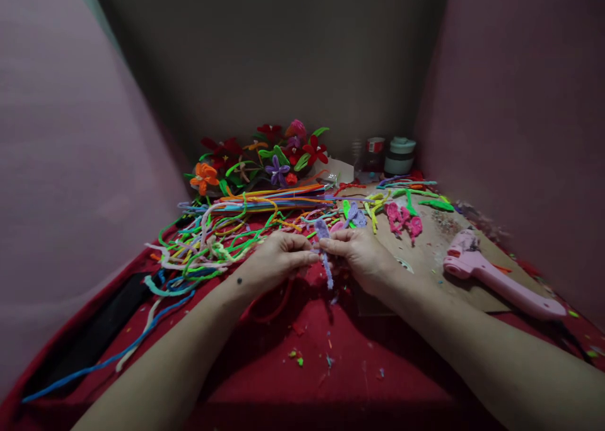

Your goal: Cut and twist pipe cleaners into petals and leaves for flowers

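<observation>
My left hand (278, 258) and my right hand (358, 252) meet in the middle over the red cloth (302, 368). Both pinch a short lilac pipe cleaner (324, 254) between thumb and fingertips. Its top is bent into a loop above my fingers and its tail hangs down below them. A tangle of coloured pipe cleaners (222, 235) lies just left of and behind my hands.
A bunch of finished pipe-cleaner flowers (265, 157) stands at the back. A pink glue gun (491, 275) lies on brown cardboard (439, 242) to the right, near pink shapes (403, 220) and green pieces. Two jars (391, 155) stand at the back right. Walls close in on both sides.
</observation>
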Demonstrator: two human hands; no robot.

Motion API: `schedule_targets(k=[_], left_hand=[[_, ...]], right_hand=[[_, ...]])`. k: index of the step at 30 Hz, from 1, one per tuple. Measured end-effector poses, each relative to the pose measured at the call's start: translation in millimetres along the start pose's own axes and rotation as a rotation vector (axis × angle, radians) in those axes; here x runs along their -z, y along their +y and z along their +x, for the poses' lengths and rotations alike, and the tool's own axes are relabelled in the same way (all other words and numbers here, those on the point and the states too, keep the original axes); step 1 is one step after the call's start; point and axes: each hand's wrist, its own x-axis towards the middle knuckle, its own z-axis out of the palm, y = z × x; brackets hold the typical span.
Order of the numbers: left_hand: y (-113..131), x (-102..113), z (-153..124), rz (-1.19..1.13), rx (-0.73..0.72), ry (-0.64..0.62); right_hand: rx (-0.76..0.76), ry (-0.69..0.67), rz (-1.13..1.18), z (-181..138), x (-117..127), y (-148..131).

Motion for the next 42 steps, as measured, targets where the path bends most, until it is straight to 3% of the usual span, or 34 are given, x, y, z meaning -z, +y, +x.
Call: schedule_targets(k=[4,6,11,14,22,28,33,36,39,42], left_hand=[[0.4,-7.7,-3.5,0.3,-0.223,0.286],[-0.9,-10.4,-3.5,0.258,-0.229,0.35],[-6.0,-14.8,2.3,-0.314,-0.077,0.21],[-8.0,-19.5,5.7,-0.5,-0.043,0.124],[-10.5,-23.2,7.0,-0.565,-0.029,0.162],[-8.0,-19.5,6.4,-0.55,0.011,0.149],[-9.0,-20.3,6.2,-0.359,-0.073,0.221],[-15.3,-18.7,6.9,0.033,-0.341,0.319],[-20.2,-15.7,7.1,0.345,-0.599,0.312],[-18.4,-13.6,6.2,0.241,-0.528,0.296]], right_hand=[[0.102,0.075,-0.125,-1.6,-1.7,2.5],[0.105,0.069,-0.091,-1.8,-2.1,3.0],[0.069,0.046,0.173,0.2,-1.5,3.6],[0.024,0.037,0.278,0.9,-2.7,4.3],[0.038,-0.029,0.384,2.4,-5.0,8.6],[0.139,0.026,0.141,2.4,-0.2,3.5],[0.112,0.084,-0.024,-0.5,-3.7,0.4],[0.09,0.075,0.08,-1.5,-6.2,-0.1],[0.083,0.06,0.147,-1.5,-6.5,-0.8],[0.116,0.052,0.102,-1.0,-5.1,-1.7]])
